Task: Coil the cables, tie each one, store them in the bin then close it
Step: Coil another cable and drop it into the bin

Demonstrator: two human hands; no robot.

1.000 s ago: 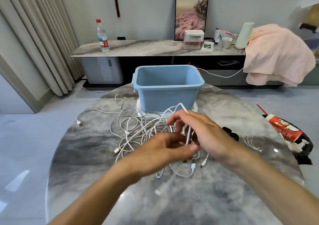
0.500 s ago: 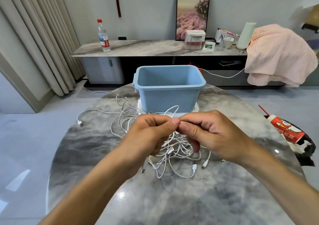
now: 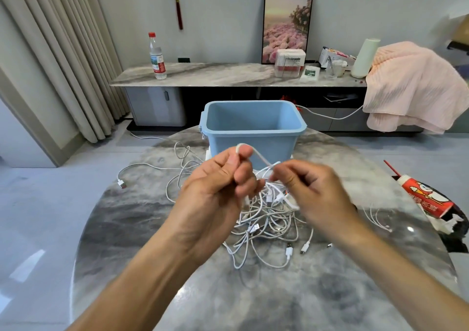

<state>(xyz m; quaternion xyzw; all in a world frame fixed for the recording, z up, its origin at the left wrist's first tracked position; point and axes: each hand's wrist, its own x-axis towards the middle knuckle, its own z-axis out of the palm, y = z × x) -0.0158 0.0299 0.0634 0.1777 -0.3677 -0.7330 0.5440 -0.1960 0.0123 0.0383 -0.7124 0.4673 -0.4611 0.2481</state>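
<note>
A tangle of white cables (image 3: 266, 219) lies in the middle of the round marble table (image 3: 253, 292), with one strand trailing out to the left. Behind it stands an open blue bin (image 3: 251, 130) on a white flat piece, maybe its lid. My left hand (image 3: 223, 186) is raised above the tangle and pinches a loop of one white cable between thumb and fingers. My right hand (image 3: 309, 188) pinches the same cable a little to the right, fingers curled. The cable runs taut between the two hands and down into the pile.
A red snack bag (image 3: 426, 198) lies at the table's right edge, with thin white earphones (image 3: 375, 219) beside it. Behind the table is a low cabinet (image 3: 228, 76) with a water bottle (image 3: 157, 56), a framed picture and a pink cloth (image 3: 413, 86).
Both hands rose above the tangle, came together, then drew apart. The left hand now holds a cable loop higher, and the right hand has slid away along the strand.
</note>
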